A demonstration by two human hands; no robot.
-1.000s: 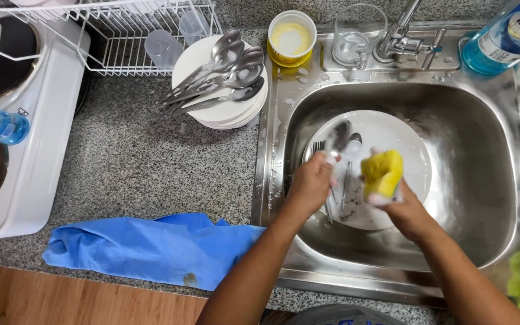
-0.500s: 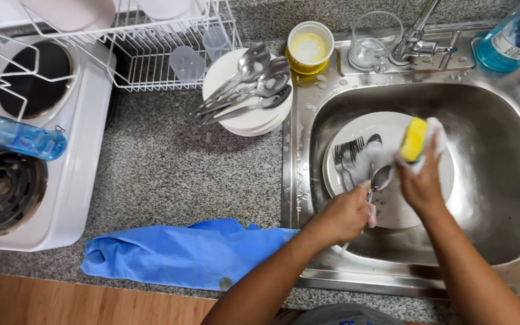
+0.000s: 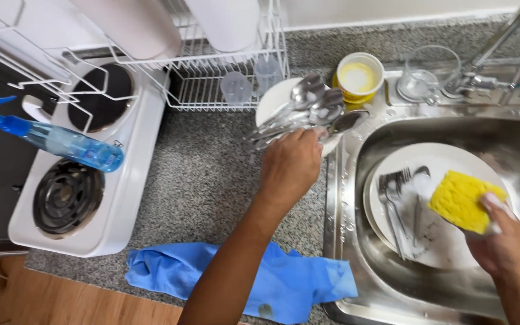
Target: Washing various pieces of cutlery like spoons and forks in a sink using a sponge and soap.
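My left hand (image 3: 290,165) reaches over the speckled counter to a white plate (image 3: 270,103) piled with several spoons (image 3: 314,103). Its fingers are closed on the handle of a spoon (image 3: 345,123) lying at the plate's near edge. My right hand (image 3: 507,247) holds a yellow sponge (image 3: 461,201) over the steel sink (image 3: 392,289). In the sink lies a soapy white plate (image 3: 446,159) with several forks (image 3: 392,201) and other cutlery on it, just left of the sponge.
A yellow cup (image 3: 359,78), a clear glass (image 3: 428,75) and the faucet (image 3: 495,48) stand behind the sink. A white wire dish rack (image 3: 212,90) sits at the back. At left are a two-burner hot plate (image 3: 73,192) and a blue spray bottle (image 3: 61,141). A blue cloth (image 3: 290,283) lies at the counter's front.
My left hand has left the sink with a spoon and moved left to the plate of spoons on the counter. My right hand stays over the sink with the sponge.
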